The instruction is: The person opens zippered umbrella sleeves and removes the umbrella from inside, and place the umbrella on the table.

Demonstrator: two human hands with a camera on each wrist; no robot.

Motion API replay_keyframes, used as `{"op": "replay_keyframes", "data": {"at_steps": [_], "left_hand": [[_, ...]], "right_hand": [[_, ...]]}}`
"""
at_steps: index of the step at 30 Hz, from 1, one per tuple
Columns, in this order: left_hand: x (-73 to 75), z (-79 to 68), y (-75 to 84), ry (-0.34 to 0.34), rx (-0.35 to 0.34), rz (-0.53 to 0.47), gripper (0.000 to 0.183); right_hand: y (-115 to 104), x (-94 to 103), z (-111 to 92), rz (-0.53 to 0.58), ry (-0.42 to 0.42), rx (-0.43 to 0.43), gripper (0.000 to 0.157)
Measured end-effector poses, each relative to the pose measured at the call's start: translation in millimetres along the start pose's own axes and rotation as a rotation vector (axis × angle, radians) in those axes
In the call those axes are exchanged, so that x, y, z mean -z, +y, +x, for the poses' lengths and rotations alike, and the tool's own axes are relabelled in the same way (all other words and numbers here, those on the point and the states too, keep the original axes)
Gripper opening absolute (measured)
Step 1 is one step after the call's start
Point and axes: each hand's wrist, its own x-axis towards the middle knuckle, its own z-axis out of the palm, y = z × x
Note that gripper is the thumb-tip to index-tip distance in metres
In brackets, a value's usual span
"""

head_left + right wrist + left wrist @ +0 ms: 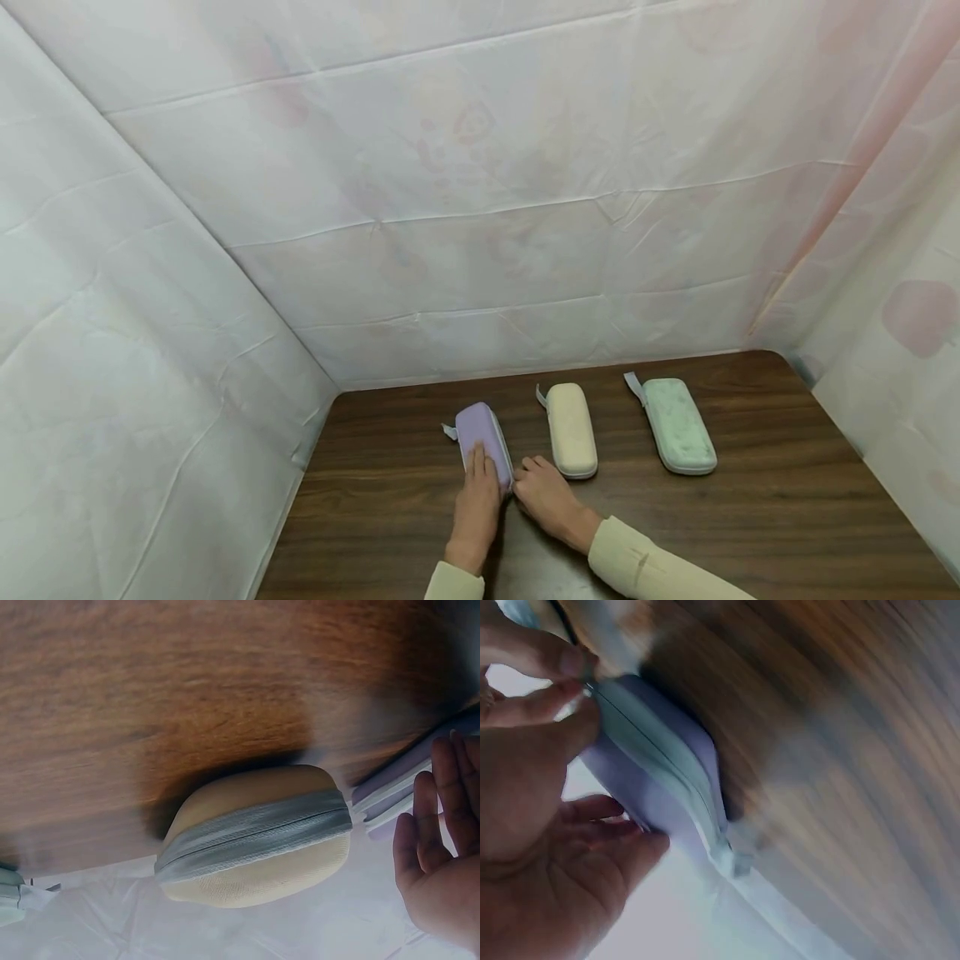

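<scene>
A purple zippered case (477,426) lies on the table, closest to both hands. My left hand (477,504) holds its near part, fingers lying along the top and thumb by the near end. At the near right corner, my right hand (543,493) pinches the zipper pull (589,687), which is small and mostly covered by the fingertips. The zipper's pale tape (649,746) runs along the case's side, and its teeth look closed where they show. Remaining right-hand fingers (424,817) extend beside the case in the right wrist view. Whatever is inside the case is hidden.
Right of the hands lies a cream zippered case (572,429), close to the right hand. Farther right is a mint-green case (679,425). Each has a fabric loop at its far end. Pale patterned sheeting (480,275) surrounds the dark wood table (795,500).
</scene>
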Motion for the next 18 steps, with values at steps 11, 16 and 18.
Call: {"op": "replay_keyframes", "data": {"at_steps": [11,16,18], "left_hand": [[2.8,0.1,-8.5,0.012,-0.1,-0.041,0.053],[3.0,0.8,-1.3,-0.017,-0.049,0.0,0.052],[3.1,1.1,2.2,-0.038,-0.016,0.007,0.052]], "right_hand": [[0.2,1.2,0.4,-0.016,-0.016,0.0,0.012],[1.6,1.6,0.0,-0.025,-0.022,-0.008,0.012],[2.0,2.1,-0.4,-0.021,-0.034,-0.016,0.012]]}}
